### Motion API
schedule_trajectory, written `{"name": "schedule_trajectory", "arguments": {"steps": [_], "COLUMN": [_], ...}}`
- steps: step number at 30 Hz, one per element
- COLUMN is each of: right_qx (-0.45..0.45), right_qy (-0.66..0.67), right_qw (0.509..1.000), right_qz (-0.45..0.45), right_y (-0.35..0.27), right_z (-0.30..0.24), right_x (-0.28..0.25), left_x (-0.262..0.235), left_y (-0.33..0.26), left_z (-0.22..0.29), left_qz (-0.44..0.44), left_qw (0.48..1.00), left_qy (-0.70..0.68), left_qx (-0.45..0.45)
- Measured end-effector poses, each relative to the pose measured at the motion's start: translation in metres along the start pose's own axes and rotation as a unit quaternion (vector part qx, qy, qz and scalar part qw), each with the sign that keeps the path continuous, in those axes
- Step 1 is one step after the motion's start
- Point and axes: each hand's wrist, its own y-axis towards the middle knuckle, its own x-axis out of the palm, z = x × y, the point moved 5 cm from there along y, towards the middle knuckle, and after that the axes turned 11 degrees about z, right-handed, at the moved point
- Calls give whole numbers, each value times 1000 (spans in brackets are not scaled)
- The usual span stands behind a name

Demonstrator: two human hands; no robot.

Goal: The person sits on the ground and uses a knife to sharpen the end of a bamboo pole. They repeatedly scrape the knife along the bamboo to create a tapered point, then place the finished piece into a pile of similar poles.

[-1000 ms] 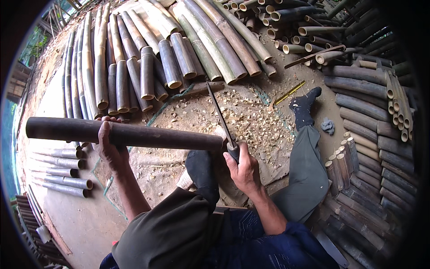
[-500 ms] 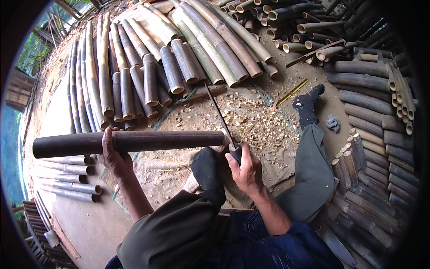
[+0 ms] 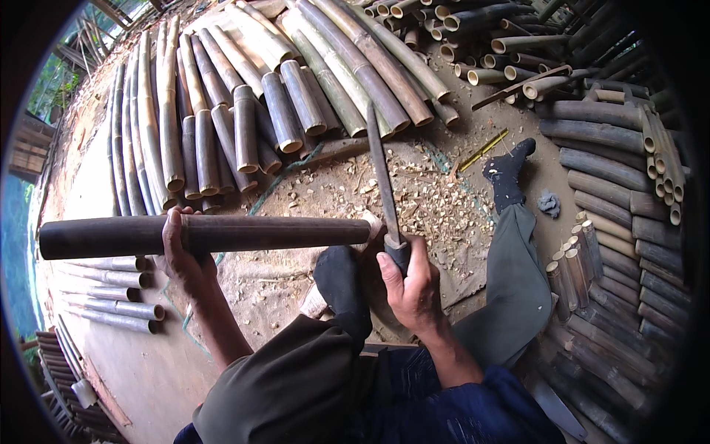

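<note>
Two hands are gripping: the left hand [image 3: 180, 250] is holding the dark bamboo tube [image 3: 274, 231] near mid-length, fingers curled; the right hand [image 3: 414, 291] is clenching the knife [image 3: 388, 200] by its handle [image 3: 397, 255]. The tube is spanning crosswise ahead of the left leg [image 3: 292, 366]. Should the left grip be slackening, the tube could be rolling, possibly deflecting the edge toward the socked foot [image 3: 340, 280].

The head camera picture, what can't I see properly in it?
All in the head view:
Most of the handle of the blade: covered by the right hand.
Part of the left hand: hidden by the dark bamboo tube.
Any marks on the yellow strip: too small.
Some right-hand ends of the bamboo stack: lost in the picture's dark rim.
</note>
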Motion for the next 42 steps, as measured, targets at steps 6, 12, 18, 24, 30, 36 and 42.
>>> {"name": "schedule_trajectory", "arguments": {"steps": [6, 12, 18, 24, 30, 36, 42], "right_qx": [-18, 92, 8, 170, 59, 168, 115], "right_qy": [13, -216, -35, -234, -91, -266, -123], "right_qw": [999, 967, 999, 949, 993, 935, 978], "right_qz": [39, -102, 6, -122, -52, -166, -123], "right_y": [-9, -36, -6, -50, -10, -43, -23], "right_z": [23, 142, 35, 146, 44, 146, 71], "right_x": [3, 60, 19, 68, 29, 59, 32], "left_x": [0, 7, 0, 10, -8, 5, -19], "left_y": [3, -1, 5, 5, 2, -6, -7], "left_z": [2, -2, -2, -2, 0, 5, 3], "left_qz": [28, -12, -78, -84, -128, -224, 56], "left_qw": [999, 999, 997, 996, 992, 974, 998], "left_qy": [23, 32, -1, -28, -5, -17, 1], "left_qx": [9, 2, -3, -25, 10, 14, 2]}}
